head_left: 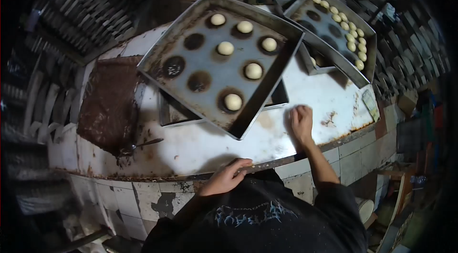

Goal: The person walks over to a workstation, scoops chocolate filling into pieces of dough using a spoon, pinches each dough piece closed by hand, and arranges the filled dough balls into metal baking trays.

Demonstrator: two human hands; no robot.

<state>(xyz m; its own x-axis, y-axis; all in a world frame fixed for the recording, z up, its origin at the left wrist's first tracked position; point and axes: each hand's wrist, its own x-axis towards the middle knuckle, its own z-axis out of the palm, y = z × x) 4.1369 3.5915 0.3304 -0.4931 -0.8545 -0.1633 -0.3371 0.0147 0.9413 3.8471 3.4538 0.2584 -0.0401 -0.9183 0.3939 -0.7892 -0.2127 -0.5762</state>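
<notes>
My right hand (301,124) rests on the white tabletop with its fingers curled in; whatever may be under them is hidden. At the table's front edge, close to my body, my left hand (228,176) has its fingers loosely extended and a little apart, with nothing visible in them. Beyond both hands a large square metal baking tray (191,83) sits tilted on top of another tray (176,118). Several pale round dough balls (233,102) lie in it, spaced among dark round marks.
Farther right, another metal tray (319,27) holds several dough balls (351,46) along its side. A brown sheet (109,102) covers the table's left part, with a dark-handled tool (149,143) at its corner. A banknote-like paper (370,105) lies at the right edge. Someone stands behind the table.
</notes>
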